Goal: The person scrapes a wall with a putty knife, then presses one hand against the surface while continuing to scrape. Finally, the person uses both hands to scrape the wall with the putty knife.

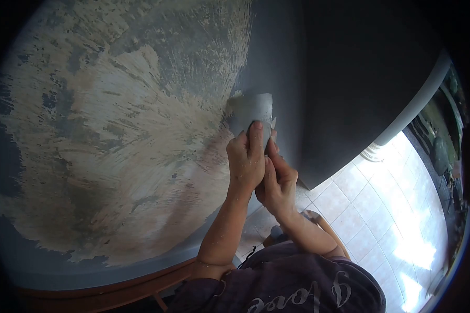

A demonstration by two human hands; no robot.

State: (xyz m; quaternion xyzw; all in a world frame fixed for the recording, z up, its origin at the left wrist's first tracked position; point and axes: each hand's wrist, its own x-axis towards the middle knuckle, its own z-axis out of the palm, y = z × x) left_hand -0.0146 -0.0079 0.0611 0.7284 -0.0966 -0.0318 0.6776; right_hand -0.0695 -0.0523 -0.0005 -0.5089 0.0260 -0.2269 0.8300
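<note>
A broad, pale metal scraper stands against the wall at the right edge of the roughened patch. My left hand grips it from the left, one finger stretched flat along its face. Close beside, my right hand is closed around the scraper's lower right side, its fingertips at the edge. Both hands hide the scraper's lower part and any handle. Light crumbs stick to my left wrist and hand. The wall patch shows beige and grey streaks where the grey coating is broken away.
Smooth grey wall borders the patch, and a dark panel-like surface rises on the right. Below lie pale floor tiles with bright glare. A brown wooden rail runs along the bottom left. Blurred clutter sits at the far right.
</note>
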